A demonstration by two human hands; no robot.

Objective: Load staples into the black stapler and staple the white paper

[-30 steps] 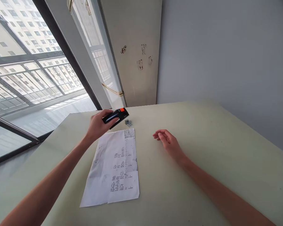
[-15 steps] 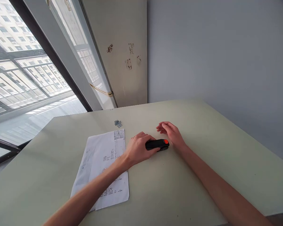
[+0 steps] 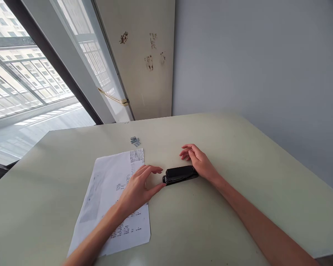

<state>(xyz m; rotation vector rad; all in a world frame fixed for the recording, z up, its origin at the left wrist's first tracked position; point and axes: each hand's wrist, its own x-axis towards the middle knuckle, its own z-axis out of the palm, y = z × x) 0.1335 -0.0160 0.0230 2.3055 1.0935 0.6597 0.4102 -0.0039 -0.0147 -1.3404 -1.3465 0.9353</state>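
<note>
A black stapler (image 3: 180, 174) lies on the table between my hands. My left hand (image 3: 140, 186) is open, thumb and fingers apart around the stapler's left end. Its thumb tip is at the lower left corner of the stapler; whether it presses there I cannot tell. Beside the other end rests my right hand (image 3: 198, 160), its fingers loosely bent and apart, with nothing in them. The heel of that hand covers the stapler's right end, so its red part is hidden. Under my left forearm lie printed paper sheets (image 3: 100, 192).
A small heap of staple strips (image 3: 135, 141) sits beyond the papers on the pale table (image 3: 238, 192). A grey wall (image 3: 255, 66) borders the table on the right. At the back are a stained panel (image 3: 147, 85) and, to the left, windows.
My left hand has let go of the stapler and drawn back left, its fingers spreading. The stapler's right end now lies against my right hand. The view has shifted slightly.
</note>
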